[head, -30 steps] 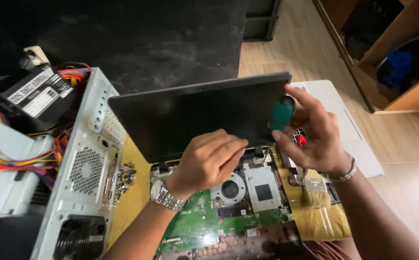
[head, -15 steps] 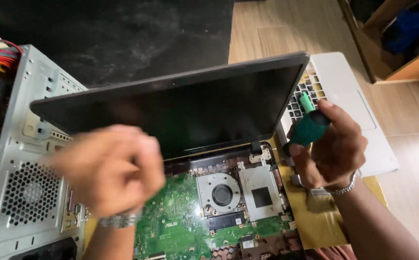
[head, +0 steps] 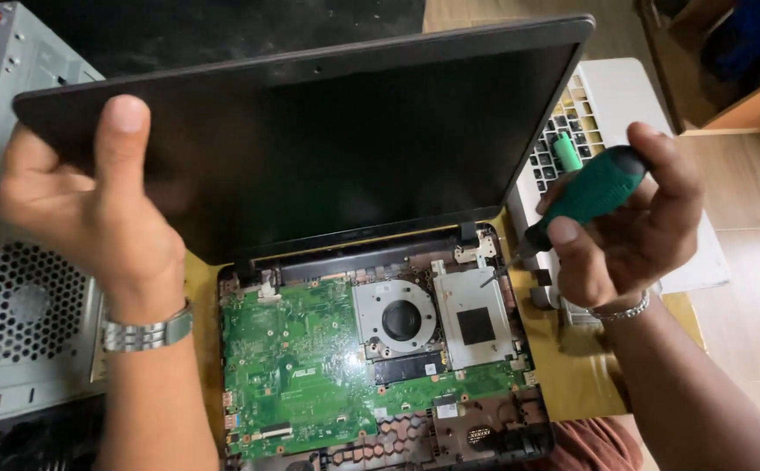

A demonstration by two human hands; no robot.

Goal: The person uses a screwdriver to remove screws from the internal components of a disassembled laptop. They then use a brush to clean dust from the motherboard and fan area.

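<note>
- A yellow-covered work surface (head: 572, 384) is carrying the job, with pale wooden flooring (head: 746, 305) and wooden shelving visible beyond it.
- The opened black laptop base (head: 380, 366) is lying flat at the centre of the surface; its top cover is off, exposing the green circuit board (head: 293, 375), the round cooling fan (head: 402, 320) and a square silver metal plate (head: 474, 324).
- The left hand (head: 92, 209) is gripping the left edge of the matte black laptop screen panel (head: 328, 148). The thumb is lying on the front face and the fingers are closing behind, apparently holding the panel tilted up, clear of the board.
- The right hand (head: 624, 218) is closing its fingers around the dark green ribbed handle of a screwdriver (head: 589, 194). The shaft is pointing down and left toward the right hinge (head: 476, 249), where panel and base meet.
- A grey perforated metal desktop computer case (head: 22, 305) is standing just beside the laptop on the left.
- A pale plastic keyboard cover (head: 607, 105), removed from the base, is lying behind the right hand.
- A metal-link wristwatch (head: 149, 331) is circling the left wrist; a thin metal bracelet (head: 620, 308) is circling the right.
</note>
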